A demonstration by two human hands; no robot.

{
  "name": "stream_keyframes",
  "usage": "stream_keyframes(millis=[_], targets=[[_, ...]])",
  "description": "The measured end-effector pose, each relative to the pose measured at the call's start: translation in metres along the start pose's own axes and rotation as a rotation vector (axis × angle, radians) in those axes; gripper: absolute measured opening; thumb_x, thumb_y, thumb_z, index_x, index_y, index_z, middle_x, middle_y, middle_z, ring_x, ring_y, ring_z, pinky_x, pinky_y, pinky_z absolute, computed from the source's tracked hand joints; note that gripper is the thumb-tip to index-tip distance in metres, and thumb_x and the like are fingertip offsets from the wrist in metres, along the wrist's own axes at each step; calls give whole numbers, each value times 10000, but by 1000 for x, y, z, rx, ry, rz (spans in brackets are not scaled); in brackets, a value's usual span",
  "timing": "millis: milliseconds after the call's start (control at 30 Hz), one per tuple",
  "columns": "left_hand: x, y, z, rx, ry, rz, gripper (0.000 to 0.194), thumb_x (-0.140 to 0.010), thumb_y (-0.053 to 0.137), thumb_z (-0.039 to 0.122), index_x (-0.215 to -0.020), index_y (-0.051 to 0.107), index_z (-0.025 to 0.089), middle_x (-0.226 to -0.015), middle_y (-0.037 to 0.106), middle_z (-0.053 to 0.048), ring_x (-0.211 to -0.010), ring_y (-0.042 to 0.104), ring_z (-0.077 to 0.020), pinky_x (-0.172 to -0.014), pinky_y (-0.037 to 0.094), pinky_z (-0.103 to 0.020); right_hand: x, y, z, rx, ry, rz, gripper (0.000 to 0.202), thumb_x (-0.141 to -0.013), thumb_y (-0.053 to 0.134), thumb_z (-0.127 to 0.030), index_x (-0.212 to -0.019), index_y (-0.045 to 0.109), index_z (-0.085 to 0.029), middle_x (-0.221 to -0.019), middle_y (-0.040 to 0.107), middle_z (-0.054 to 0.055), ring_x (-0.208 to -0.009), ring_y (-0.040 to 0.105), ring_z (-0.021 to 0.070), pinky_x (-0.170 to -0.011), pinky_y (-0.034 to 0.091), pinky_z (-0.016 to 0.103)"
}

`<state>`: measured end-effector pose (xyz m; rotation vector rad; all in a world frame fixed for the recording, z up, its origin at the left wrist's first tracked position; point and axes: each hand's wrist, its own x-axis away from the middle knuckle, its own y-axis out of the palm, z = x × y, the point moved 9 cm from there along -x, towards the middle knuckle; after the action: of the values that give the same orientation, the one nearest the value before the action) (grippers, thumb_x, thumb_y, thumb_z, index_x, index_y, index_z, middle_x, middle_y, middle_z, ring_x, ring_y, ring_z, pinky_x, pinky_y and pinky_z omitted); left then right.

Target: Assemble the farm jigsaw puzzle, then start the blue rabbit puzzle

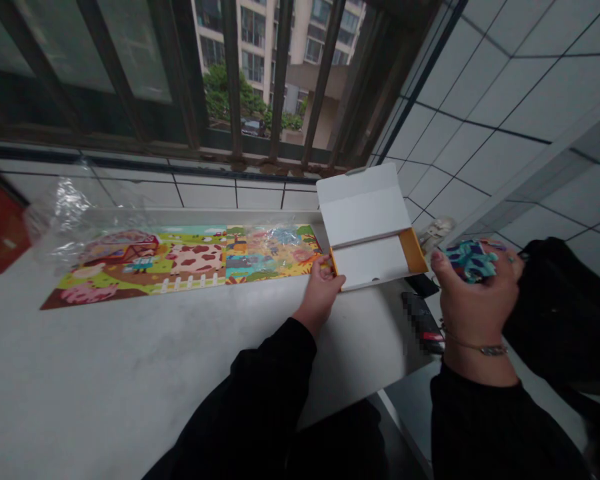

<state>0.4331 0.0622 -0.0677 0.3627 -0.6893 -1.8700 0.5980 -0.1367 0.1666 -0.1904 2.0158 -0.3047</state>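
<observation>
My left hand (320, 297) pinches the left side wall of a cardboard box (414, 252). The box is orange outside and white inside, and its lid (365, 203) is folded up and back. I see nothing in the visible part of its inside. Off to the right of the box, my right hand (480, 293) is raised, its fingers curled round a handful of jigsaw puzzle pieces (473, 260) in teal, dark blue and other colours. My palm and fingers partly hide them.
Farm and animal picture sheets (197, 260) lie along the back of the white table (180, 373), with crumpled clear plastic (70, 213) over their left part. A dark packet (423, 320) is near the right edge. A black bag (555, 307) stands far right. Window bars (280, 80) rise behind.
</observation>
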Motion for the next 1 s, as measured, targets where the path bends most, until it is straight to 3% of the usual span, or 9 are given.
stream_keyframes(millis=[167,333,467,600,700,800,900,1000], targets=[[1,-2,6,-79,73,9,788,-756,878,121,-1446,524,263,-1237,686,-74,-1039,760,-193,-955,599,-356,46,0,1,-46,80,-110,443,-876,855,-561,-1143,744,-226,-1308,674,167,-1316,658,400,-1174,518,626],[-3,-12,-8,-171,45,75,740,-817,918,218,-1435,511,254,-1202,675,-85,-1002,745,-192,-891,606,-338,99,27,8,-122,186,-295,490,-864,834,-600,-1147,737,-213,-1281,665,157,-1283,660,379,-1171,508,608],[-3,-16,-10,-287,75,103,545,-823,966,381,-1209,614,223,-1132,692,-91,-1030,721,-228,-967,591,-399,125,49,10,-160,239,-413,495,-861,820,-618,-1146,743,-220,-1291,646,148,-1265,660,361,-1178,509,558],[0,-10,2,-434,151,48,322,-862,922,423,-850,668,225,-902,682,-42,-961,691,-250,-1055,546,-445,137,73,15,-178,260,-517,533,-859,795,-656,-1170,728,-228,-1255,666,140,-1228,668,349,-1179,516,530],[2,-5,15,-509,207,4,315,-931,830,387,-708,662,241,-833,677,-42,-982,683,-266,-1092,520,-430,144,99,28,-207,287,-618,547,-864,772,-661,-1183,707,-221,-1236,685,140,-1196,675,335,-1166,529,515],[5,1,22,-547,241,-44,254,-981,742,341,-743,721,256,-886,744,-51,-1012,708,-274,-1077,533,-410,139,121,43,-193,284,-633,571,-812,775,-650,-1159,706,-203,-1244,662,161,-1233,655,353,-1182,520,524],[11,2,28,-574,266,-49,208,-999,706,322,-807,765,267,-946,788,-61,-1034,728,-286,-1070,547,-413,126,132,52,-100,271,-563,578,-772,780,-630,-1138,704,-188,-1251,620,182,-1247,630,372,-1202,505,538],[21,-9,38,-592,297,24,204,-1028,669,336,-861,766,268,-989,794,-79,-1068,729,-300,-1099,538,-435,124,138,31,-81,231,-528,523,-814,780,-588,-1153,719,-195,-1288,591,180,-1259,614,358,-1214,499,528]])
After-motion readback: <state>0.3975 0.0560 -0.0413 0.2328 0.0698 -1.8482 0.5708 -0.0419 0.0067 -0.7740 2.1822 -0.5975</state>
